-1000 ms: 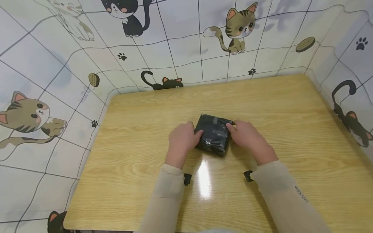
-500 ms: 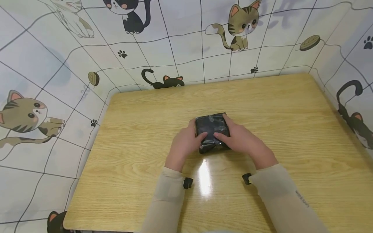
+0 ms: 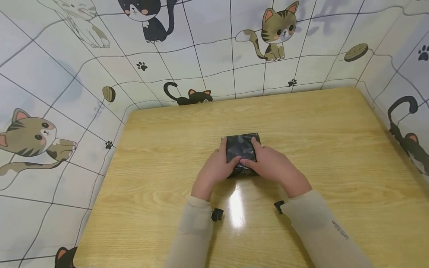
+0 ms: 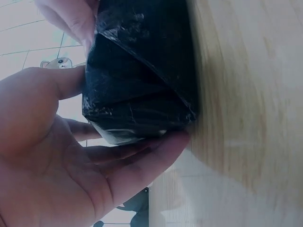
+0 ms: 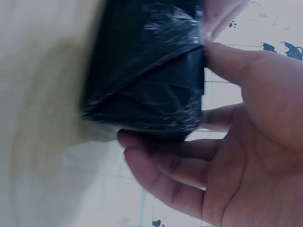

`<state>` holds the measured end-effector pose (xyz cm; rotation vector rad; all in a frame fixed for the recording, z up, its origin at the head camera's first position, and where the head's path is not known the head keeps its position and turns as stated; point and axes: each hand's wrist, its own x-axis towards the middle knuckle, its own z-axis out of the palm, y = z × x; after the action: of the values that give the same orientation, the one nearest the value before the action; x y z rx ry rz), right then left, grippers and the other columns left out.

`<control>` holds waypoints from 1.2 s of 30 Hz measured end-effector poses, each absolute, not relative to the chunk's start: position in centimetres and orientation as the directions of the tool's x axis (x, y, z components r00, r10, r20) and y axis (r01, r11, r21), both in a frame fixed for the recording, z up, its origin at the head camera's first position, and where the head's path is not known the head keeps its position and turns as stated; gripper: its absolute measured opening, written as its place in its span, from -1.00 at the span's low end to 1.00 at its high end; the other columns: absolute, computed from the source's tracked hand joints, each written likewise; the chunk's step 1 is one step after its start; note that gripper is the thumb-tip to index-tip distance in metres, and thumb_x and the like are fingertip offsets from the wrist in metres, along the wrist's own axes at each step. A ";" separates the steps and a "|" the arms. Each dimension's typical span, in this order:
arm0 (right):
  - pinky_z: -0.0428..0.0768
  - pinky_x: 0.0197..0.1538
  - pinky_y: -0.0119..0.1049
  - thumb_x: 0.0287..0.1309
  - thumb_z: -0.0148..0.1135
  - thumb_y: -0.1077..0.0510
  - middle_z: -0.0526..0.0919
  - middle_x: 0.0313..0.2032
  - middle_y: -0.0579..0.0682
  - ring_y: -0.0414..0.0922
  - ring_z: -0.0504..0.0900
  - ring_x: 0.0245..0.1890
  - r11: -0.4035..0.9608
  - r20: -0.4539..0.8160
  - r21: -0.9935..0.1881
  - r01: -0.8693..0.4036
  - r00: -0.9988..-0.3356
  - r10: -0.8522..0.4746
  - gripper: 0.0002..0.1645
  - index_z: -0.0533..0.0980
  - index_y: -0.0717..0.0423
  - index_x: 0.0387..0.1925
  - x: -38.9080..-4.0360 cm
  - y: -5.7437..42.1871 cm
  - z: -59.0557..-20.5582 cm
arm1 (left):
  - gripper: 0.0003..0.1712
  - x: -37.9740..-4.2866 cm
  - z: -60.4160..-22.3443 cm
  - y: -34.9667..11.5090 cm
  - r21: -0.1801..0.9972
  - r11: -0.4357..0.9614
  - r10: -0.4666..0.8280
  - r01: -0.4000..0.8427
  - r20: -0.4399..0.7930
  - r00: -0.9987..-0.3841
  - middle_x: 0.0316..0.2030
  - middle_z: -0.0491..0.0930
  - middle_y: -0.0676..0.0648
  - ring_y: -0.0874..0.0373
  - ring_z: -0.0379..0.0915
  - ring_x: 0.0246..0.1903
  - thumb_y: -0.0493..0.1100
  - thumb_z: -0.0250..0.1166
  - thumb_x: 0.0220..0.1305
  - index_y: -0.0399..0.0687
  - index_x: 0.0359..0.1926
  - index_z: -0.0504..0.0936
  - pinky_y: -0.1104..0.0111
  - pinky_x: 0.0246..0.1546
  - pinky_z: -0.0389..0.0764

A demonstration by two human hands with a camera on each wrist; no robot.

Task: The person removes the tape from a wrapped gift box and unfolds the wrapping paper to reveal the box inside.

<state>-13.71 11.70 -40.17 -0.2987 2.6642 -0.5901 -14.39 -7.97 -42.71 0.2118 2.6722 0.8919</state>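
A square packet wrapped in shiny black plastic (image 3: pixel 240 147) is between both hands near the middle of the table. My left hand (image 3: pixel 214 166) grips its left side, thumb on top and fingers along the side. From the right, my right hand (image 3: pixel 272 163) grips it the same way. The two thumb tips nearly meet over the top face. In the left wrist view the packet (image 4: pixel 137 75) shows a folded, creased end, with the fingers beneath its edge. The right wrist view shows the other folded end of the packet (image 5: pixel 147 80). Whether it touches the table is unclear.
The wood-grain table (image 3: pixel 161 156) spreads around the hands. Walls with cat drawings (image 3: pixel 214 48) border its back and sides. A small black clip (image 3: pixel 217 214) sits at the left cuff, and another black clip (image 3: pixel 279 207) at the right cuff.
The packet has turned so its edges lie squarer to me and has shifted slightly left. My right hand has moved left to a fuller grip, and the thumbs have come together on top.
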 end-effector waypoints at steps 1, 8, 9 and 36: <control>0.63 0.24 0.27 0.54 0.09 -0.35 0.44 0.41 0.54 0.38 0.54 0.39 0.892 -0.336 -0.435 -0.122 -0.897 -0.287 0.17 -0.14 0.33 0.70 -13.8 11.6 -40.0 | 0.05 -14.4 -42.8 -8.0 0.609 0.792 0.240 0.038 -0.253 -0.937 0.53 0.32 -0.44 -0.31 0.40 0.47 0.22 0.17 0.59 -0.08 0.75 -0.18 -0.10 0.45 0.47; 0.63 0.22 0.28 0.53 0.08 -0.37 0.44 0.42 0.51 0.37 0.52 0.41 0.901 -0.359 -0.422 -0.104 -0.893 -0.271 0.18 -0.13 0.31 0.70 -13.7 11.5 -39.8 | 0.04 -14.2 -43.1 -8.1 0.649 0.761 0.251 0.020 -0.266 -0.931 0.57 0.25 -0.44 -0.31 0.31 0.53 0.24 0.14 0.61 -0.03 0.75 -0.22 -0.11 0.50 0.41; 0.63 0.22 0.28 0.53 0.08 -0.38 0.43 0.43 0.52 0.37 0.51 0.42 0.901 -0.356 -0.422 -0.104 -0.895 -0.270 0.18 -0.13 0.30 0.70 -13.7 11.6 -39.8 | 0.03 -14.2 -43.2 -8.1 0.651 0.759 0.248 0.014 -0.268 -0.931 0.57 0.25 -0.43 -0.31 0.30 0.54 0.25 0.13 0.61 -0.01 0.75 -0.22 -0.10 0.50 0.41; 0.72 0.21 -0.03 0.48 0.30 0.14 0.74 0.10 0.17 0.10 0.74 0.14 0.669 0.087 -0.008 -0.743 -0.667 -0.740 -0.69 0.67 0.27 0.10 -19.3 12.4 -40.1 | -0.05 -13.1 -43.1 -7.4 0.490 0.869 0.174 0.062 -0.186 -0.967 0.49 0.42 -0.35 -0.23 0.58 0.33 0.31 0.02 0.63 -0.03 0.74 -0.09 -0.05 0.23 0.66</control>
<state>-19.28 12.41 -40.06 -1.3081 2.9393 -0.0688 -13.12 -7.37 -43.09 0.1801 2.8178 0.7277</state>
